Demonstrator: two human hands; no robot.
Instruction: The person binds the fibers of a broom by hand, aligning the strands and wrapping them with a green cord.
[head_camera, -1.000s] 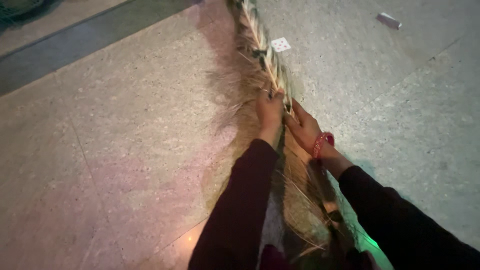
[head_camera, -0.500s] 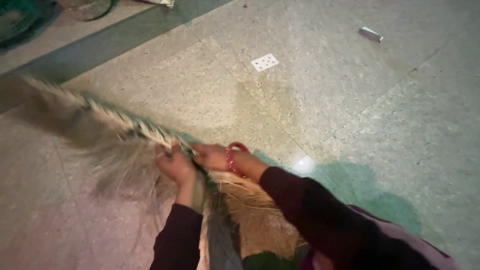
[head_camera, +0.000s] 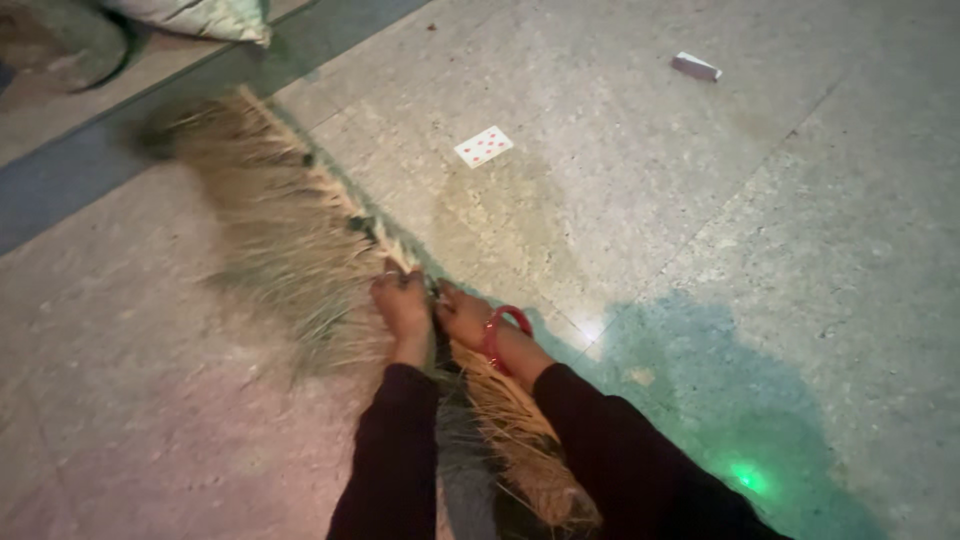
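Hands (head_camera: 435, 310) still grip the braided straw (head_camera: 330, 200), now stretched farther up the floor (head_camera: 700, 250).

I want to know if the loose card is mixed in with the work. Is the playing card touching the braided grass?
Apart. The head view shows the playing card lying alone on the floor, with bare floor between it and the braided grass.

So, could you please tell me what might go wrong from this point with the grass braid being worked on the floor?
1. The left hand and right hand both pinch the braided grass strip at one spot; a slip there could loosen the plait.
2. Loose fibres fan out sideways and could tangle or snap.
3. A playing card lies on the floor close to the braid and could get swept along.
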